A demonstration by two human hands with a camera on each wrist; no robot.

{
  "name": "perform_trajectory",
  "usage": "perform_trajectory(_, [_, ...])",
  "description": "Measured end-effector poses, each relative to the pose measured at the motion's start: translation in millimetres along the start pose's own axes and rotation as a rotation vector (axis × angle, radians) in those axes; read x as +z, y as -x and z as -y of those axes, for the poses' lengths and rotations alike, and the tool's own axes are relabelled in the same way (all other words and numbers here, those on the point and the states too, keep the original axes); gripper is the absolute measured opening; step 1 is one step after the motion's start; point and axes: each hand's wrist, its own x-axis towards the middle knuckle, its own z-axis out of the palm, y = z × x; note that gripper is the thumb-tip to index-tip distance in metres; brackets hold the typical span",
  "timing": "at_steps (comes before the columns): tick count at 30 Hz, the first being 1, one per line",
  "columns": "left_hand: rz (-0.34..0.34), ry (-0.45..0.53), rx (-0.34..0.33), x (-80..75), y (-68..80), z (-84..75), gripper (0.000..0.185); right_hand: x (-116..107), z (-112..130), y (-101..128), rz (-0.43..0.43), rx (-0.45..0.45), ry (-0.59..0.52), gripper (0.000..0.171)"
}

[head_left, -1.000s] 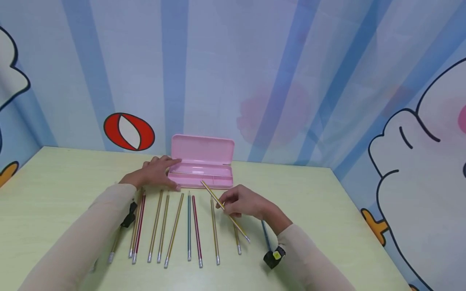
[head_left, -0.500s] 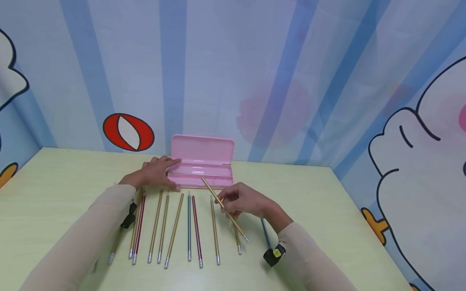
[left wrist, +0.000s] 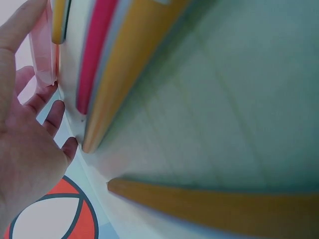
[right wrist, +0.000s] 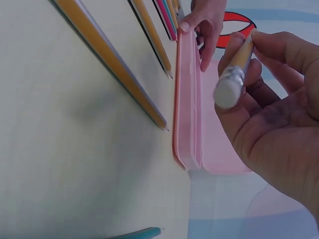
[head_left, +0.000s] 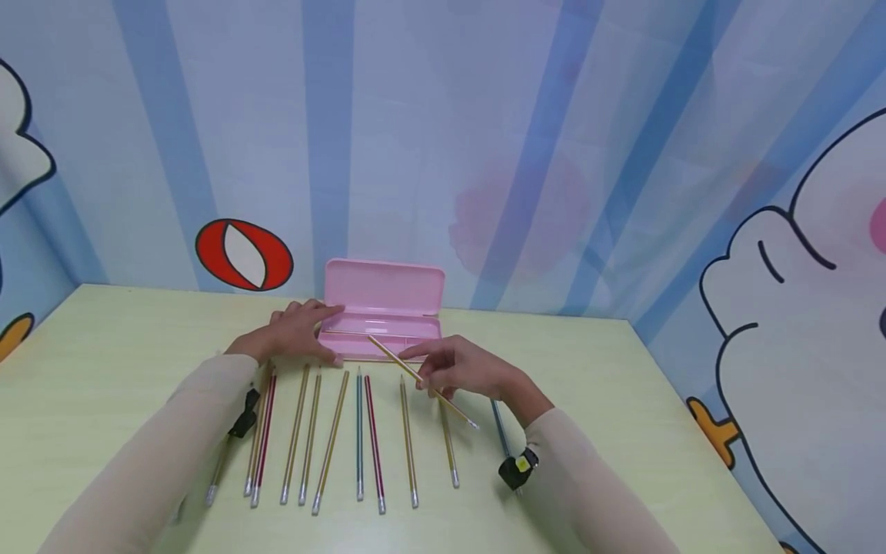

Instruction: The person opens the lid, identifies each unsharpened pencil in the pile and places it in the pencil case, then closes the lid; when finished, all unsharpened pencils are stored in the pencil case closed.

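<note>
We are loading pencils into the open pink plastic pencil case [head_left: 383,323], which sits at the far middle of the pale green table [head_left: 657,400] with its lid standing upright. Our right hand [head_left: 460,368] pinches a gold pencil [head_left: 415,377] between thumb and curled fingers, holding it clear of the table on a slant, its point aimed at the case tray and its silver eraser end trailing toward us. Our left hand [head_left: 294,332] lies flat with fingers extended, steadying the left end of the case, thumb against its front edge. We judge the carry nearly done: the next move calls for turning the pencil level with the long tray, lowering it inside, then loosening the pinch. Our right wrist is bent inward, forearm angled across the row of striped pencils [head_left: 332,438] lying side by side near us. A blue pencil [head_left: 500,431] lies just beside the right forearm
</note>
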Motion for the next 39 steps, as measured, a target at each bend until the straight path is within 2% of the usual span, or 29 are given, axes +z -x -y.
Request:
perform_trajectory(6, [-0.006,-0.004,-0.005,1.7,0.8,2.3,0.105,-16,3,-12,0.038,0.013,0.054,0.055])
perform_trajectory(12, [-0.009,0.005,-0.007,1.7,1.8,5.4,0.106,-32,3,-27,0.034,0.017,0.096,0.052])
perform_trajectory(24, [-0.007,-0.004,-0.011,1.5,2.7,2.4,0.105,-48,9,-63,0.057,0.048,0.227,0.044])
perform_trajectory(35, [-0.012,-0.005,-0.017,3.4,0.6,4.5,0.103,-45,12,-94,0.003,0.037,0.481,0.043])
perform_trajectory(39, [-0.01,0.003,-0.027,2.7,1.4,4.9,0.105,-41,9,-104,-0.03,0.05,0.526,0.04])
